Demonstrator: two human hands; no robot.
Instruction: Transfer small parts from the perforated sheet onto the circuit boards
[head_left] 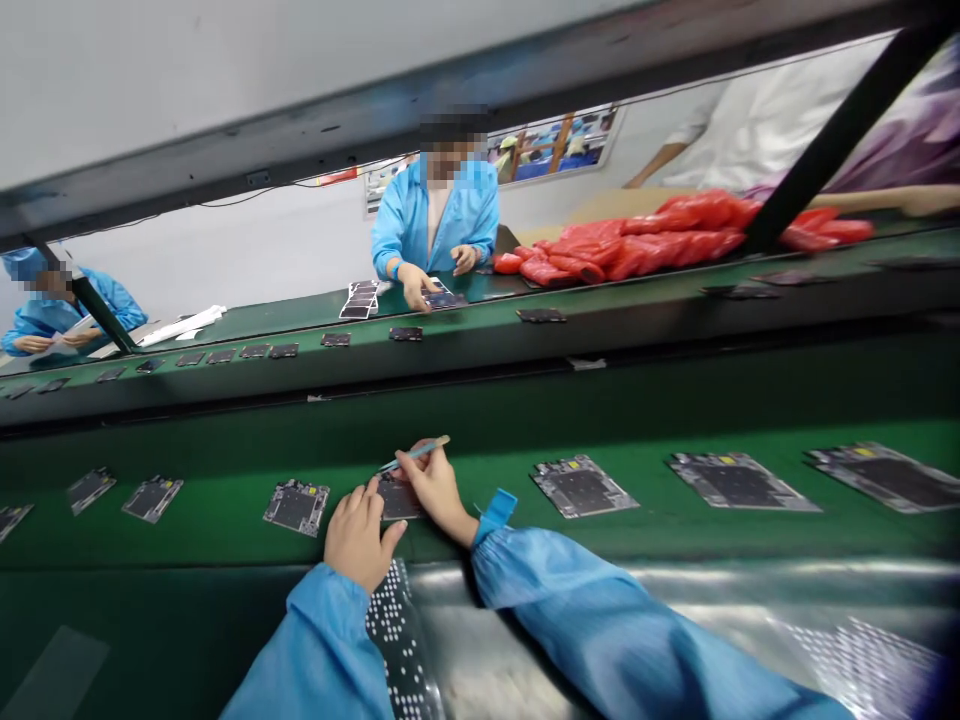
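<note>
My left hand (360, 535) rests with curled fingers on the near edge of a dark phone frame (396, 497) lying on the green conveyor belt (480, 440), steadying it. My right hand (433, 485) is closed in a pinch on thin tweezers (417, 454), whose tip points left over the same frame. Both arms wear light blue sleeves. A sheet of small white dots (396, 625) lies under my left wrist.
More phone frames lie along the belt: one to the left (297, 505), others to the right (583, 487) (739, 481). Across a second belt a person in a blue coat (439, 225) handles parts; another sits far left (52, 310). Red bags (675, 235) lie at the back.
</note>
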